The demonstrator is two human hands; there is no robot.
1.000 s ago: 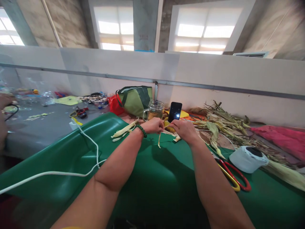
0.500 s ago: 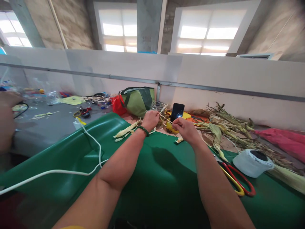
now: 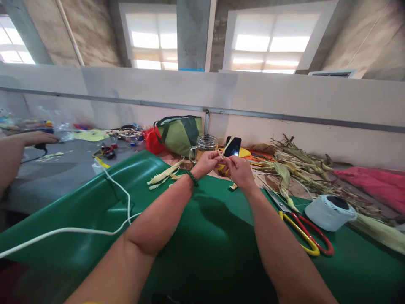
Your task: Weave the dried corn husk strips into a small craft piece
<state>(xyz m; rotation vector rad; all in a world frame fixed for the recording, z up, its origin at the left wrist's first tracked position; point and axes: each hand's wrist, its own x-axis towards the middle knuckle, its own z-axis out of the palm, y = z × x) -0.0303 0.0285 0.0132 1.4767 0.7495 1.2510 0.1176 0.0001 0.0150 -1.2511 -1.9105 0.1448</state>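
My left hand (image 3: 206, 164), with a dark bead bracelet at the wrist, is closed on a pale strip of corn husk (image 3: 228, 145). Fingertip to fingertip with it, my right hand (image 3: 239, 169) pinches the same strip, whose free end sticks up between them. Both hands are raised over the far edge of the green mat (image 3: 218, 236). Just behind them stand a glass mug (image 3: 206, 144) and a phone (image 3: 233, 146) propped upright. More corn husks (image 3: 166, 174) lie on the mat left of my hands.
Scissors (image 3: 299, 226) with red and yellow handles and a spool of white thread (image 3: 330, 212) lie at right. Dried stalks and husks (image 3: 303, 162) are heaped behind them. A white cable (image 3: 79, 229) crosses the mat. Another person's hand (image 3: 38, 137) is at far left; a green bag (image 3: 180, 134) leans against the wall.
My hands have come together, my right hand moving left to meet the left one. The strip now points up. The other person's hand has shifted right.
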